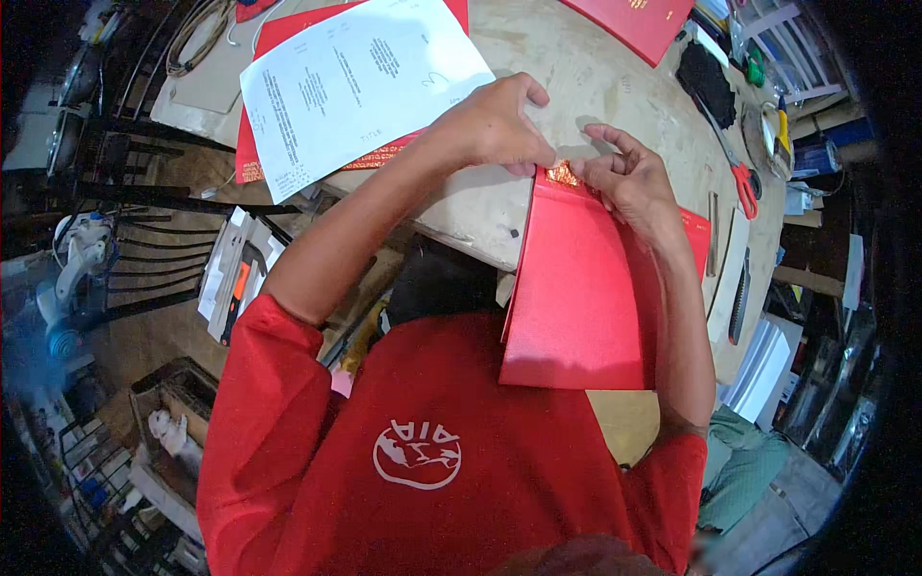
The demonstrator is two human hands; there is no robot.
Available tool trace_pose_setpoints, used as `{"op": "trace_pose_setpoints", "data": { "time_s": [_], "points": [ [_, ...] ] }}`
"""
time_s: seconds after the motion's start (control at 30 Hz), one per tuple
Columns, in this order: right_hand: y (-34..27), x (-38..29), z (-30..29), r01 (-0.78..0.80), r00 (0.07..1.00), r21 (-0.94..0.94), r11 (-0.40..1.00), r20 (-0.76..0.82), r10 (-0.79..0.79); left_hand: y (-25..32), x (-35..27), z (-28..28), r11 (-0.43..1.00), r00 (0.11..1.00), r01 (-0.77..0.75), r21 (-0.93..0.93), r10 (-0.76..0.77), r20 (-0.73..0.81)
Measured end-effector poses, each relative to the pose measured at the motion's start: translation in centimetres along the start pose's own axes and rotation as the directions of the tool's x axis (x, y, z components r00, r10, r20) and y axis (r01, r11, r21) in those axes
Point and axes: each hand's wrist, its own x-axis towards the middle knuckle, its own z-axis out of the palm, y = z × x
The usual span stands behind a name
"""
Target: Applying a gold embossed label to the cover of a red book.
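A red hardbound book cover (576,288) stands on end against the table edge, its lower part in front of the red shirt. A small crinkled piece of gold foil (562,174) lies at its top edge. My left hand (497,122) grips the top left corner beside the foil, thumb raised away. On the other side, my right hand (630,180) pinches the top edge, thumb near the foil and some fingers hidden behind the cover. Behind my right forearm shows another red panel (693,234) with gold lettering.
Left, a printed sheet (360,93) covers another gold-lettered red cover (248,155). Right on the table (497,216) lie scissors (742,180), a black cloth (707,86), a metal strip (713,234) and a dark serrated blade (739,295). A red cover (641,25) lies at the back. A dog (173,435) rests lower left.
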Motion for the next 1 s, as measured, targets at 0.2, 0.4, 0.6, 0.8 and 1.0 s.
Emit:
{"op": "trace_pose_setpoints", "data": {
  "time_s": [0.2,0.4,0.6,0.8,1.0],
  "points": [
    [0.0,0.0,-0.1,0.003,1.0,-0.068,0.998,0.014,-0.002,-0.3,0.3,0.0,1.0,1.0,-0.005,-0.008,0.005,0.001],
    [0.3,-0.1,-0.1,0.051,0.998,-0.04,0.998,0.039,-0.049,-0.3,0.1,0.2,0.998,1.0,-0.017,-0.06,0.016,-0.012],
    [1.0,0.1,-0.1,0.112,0.99,-0.028,0.993,0.085,-0.11,-0.7,0.2,0.1,0.999,1.0,-0.026,-0.04,0.026,-0.007],
    [1.8,-0.1,0.0,0.156,0.985,-0.001,0.988,0.075,-0.156,-0.4,0.1,0.3,0.999,0.999,-0.033,0.018,0.033,0.005],
    [1.7,-0.6,0.1,0.161,0.985,-0.08,0.984,0.069,-0.156,-1.0,0.3,0.2,0.997,0.997,-0.074,0.028,0.074,0.007]
  ]
}}
